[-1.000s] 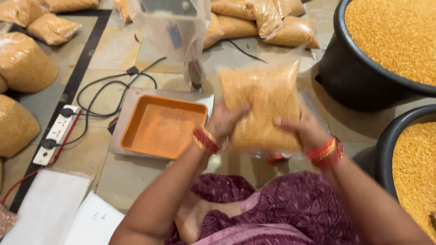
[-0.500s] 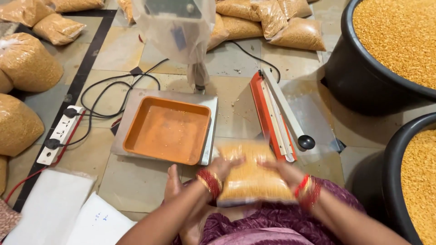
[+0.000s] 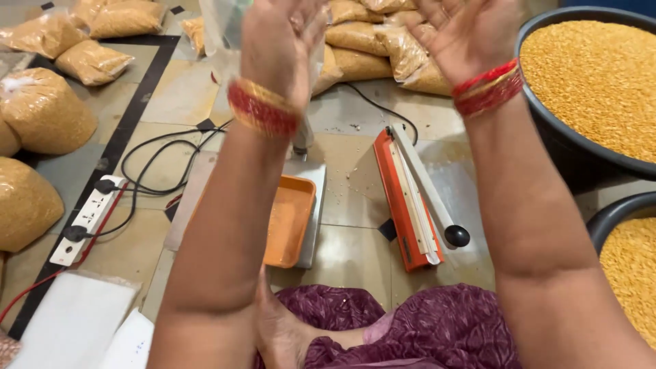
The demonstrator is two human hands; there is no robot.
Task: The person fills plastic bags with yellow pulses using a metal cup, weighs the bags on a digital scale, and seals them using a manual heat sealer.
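Both raised hands are motion-blurred, and the fingers of the left hand (image 3: 283,41) and right hand (image 3: 465,31) run off the top edge. The left forearm hides much of the orange tray (image 3: 290,219). The frame's right edge crops both dark tubs (image 3: 547,130).

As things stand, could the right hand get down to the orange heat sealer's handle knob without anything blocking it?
Probably yes. The right hand is raised, open and empty, and the black knob on the orange sealer lies below that forearm with only bare floor around it.
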